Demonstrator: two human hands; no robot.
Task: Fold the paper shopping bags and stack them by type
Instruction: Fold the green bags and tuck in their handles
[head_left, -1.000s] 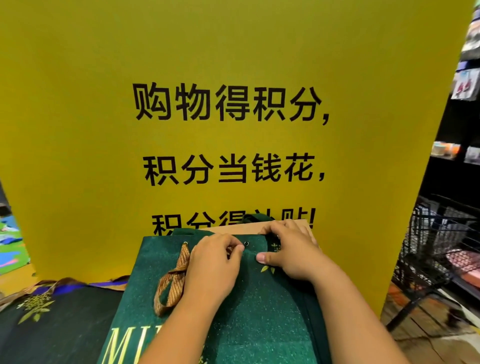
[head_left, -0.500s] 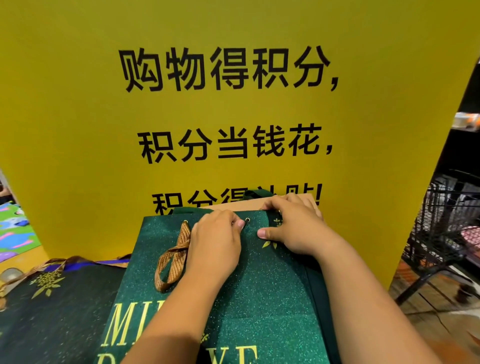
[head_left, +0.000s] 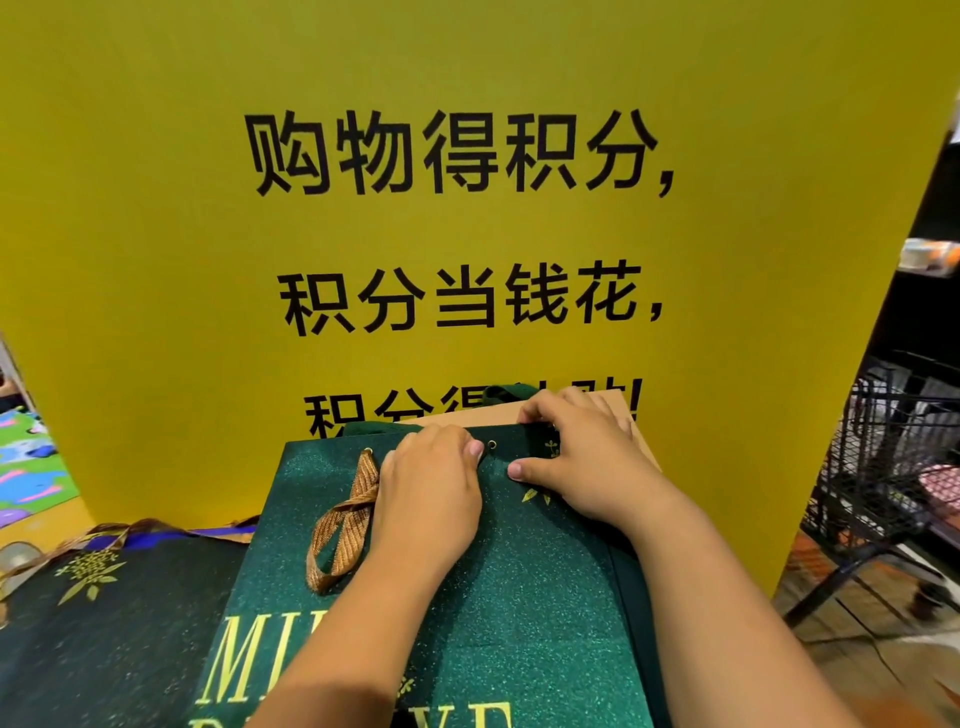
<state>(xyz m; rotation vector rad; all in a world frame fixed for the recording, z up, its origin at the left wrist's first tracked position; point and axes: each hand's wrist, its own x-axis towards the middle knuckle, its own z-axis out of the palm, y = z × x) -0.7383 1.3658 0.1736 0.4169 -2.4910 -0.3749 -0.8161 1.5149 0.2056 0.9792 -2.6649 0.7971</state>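
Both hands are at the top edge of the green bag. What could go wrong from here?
1. The ribbon handle loops loose on the green bag's front beside the left hand. If pressed flat there, it might leave a lump.
2. The right hand grips the top edge in front of a brown bag, so the two types could end up stacked together.

head camera, facing forward and down, close over bag

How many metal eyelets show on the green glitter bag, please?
2. One eyelet tops the ribbon handle; the other eyelet lies between the left hand and the right hand, which grips the bag. Others may be hidden.
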